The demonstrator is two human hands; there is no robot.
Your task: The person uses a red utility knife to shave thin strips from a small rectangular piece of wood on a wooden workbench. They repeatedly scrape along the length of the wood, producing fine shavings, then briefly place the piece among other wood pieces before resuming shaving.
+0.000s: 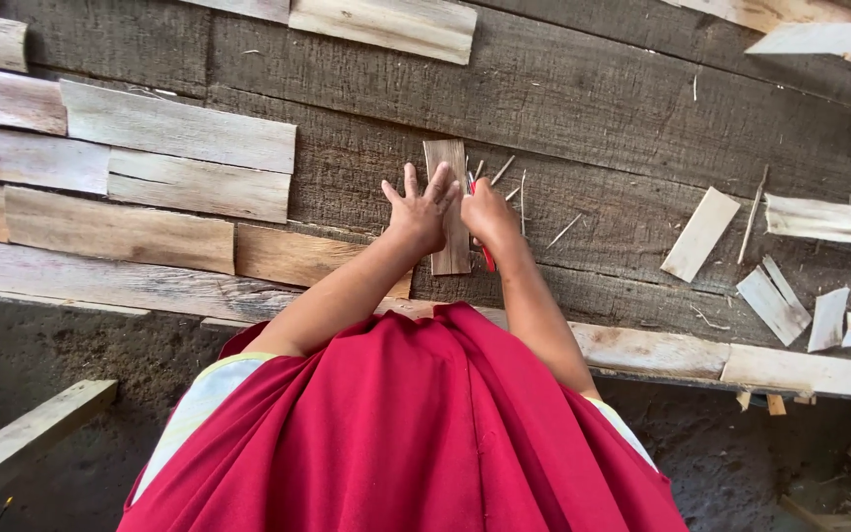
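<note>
A narrow wooden strip [446, 158] lies upright on the dark plank workbench [593, 108]. My left hand [420, 210] rests flat on the strip with its fingers spread, pressing it down. Just to the right, my right hand [488, 211] is closed around a red-handled tool [488, 258], whose handle shows below the fist at the strip's right edge. The tool's working end is hidden by my hand. Thin wood splinters [519, 192] lie around the hands.
Flat wooden pieces [150, 177] are stacked in rows at the left. More offcuts [701, 233] and shavings [829, 317] lie at the right. A plank [741, 360] edges the bench front. Red cloth [416, 433] covers my lap. A beam [12, 448] lies on the dirt floor.
</note>
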